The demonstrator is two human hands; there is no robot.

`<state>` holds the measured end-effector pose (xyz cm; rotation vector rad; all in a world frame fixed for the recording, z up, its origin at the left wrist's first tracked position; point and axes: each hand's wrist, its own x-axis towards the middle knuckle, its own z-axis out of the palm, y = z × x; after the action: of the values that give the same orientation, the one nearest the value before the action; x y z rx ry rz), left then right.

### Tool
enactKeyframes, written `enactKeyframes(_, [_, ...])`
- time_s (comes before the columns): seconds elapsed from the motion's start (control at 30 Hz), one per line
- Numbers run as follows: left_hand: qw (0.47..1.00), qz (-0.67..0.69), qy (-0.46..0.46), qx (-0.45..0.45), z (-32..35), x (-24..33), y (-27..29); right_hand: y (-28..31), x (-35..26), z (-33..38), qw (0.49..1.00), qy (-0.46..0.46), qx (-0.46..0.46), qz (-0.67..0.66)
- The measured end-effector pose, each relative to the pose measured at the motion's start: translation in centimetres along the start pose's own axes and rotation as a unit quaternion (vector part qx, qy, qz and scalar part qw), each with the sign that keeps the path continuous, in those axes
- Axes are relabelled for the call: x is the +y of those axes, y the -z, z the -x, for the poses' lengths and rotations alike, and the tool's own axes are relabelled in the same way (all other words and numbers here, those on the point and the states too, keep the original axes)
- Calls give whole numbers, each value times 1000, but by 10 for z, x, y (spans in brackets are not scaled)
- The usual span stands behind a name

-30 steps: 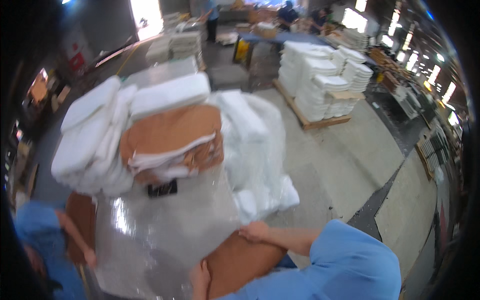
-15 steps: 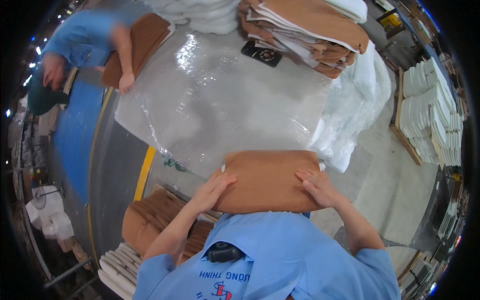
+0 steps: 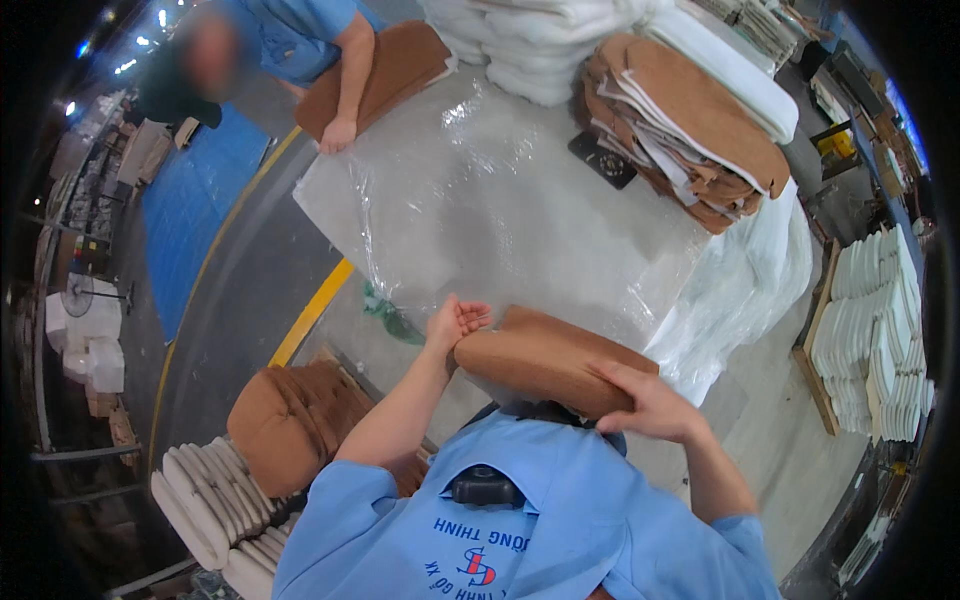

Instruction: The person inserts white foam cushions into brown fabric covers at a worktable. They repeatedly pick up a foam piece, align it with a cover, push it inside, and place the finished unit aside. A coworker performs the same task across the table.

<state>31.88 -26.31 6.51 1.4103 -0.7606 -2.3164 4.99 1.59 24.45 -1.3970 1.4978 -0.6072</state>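
Both hands, left hand (image 3: pixel 455 325) and right hand (image 3: pixel 640 400), grip a brown cushion cover (image 3: pixel 545 360) at the near edge of the plastic-covered desk (image 3: pixel 480 210); brown covers (image 3: pixel 690 130) are stacked far right.

Brown cushion cover (image 3: pixel 545 360), suede-like fabric, stuffed and rounded, lies tilted at the near edge of the plastic-wrapped tabletop (image 3: pixel 480 210), against my chest. My left hand (image 3: pixel 455 322) presses its left end, my right hand (image 3: pixel 640 400) grips its right edge.
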Motion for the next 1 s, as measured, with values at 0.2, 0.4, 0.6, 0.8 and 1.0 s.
enactKeyframes(0.2, [979, 131, -98, 121, -15, 36, -56, -15, -24, -11, 966, -150, 168, 125])
enactKeyframes(0.4, [997, -39, -61, 18, 1, 23, -116, 10, -4, 28, 883, -114, 395, -228])
enactKeyframes(0.6, [944, -219, -31, -247, 21, -3, -228, -1, -3, 45, 706, -20, 577, -410])
enactKeyframes(0.8, [874, -359, -231, -231, -3, 24, -285, -45, -20, 23, 574, 36, 668, -473])
enactKeyframes(1.0, [803, -498, -184, -272, -11, -11, -263, -96, -65, 15, 648, -35, 586, -485])
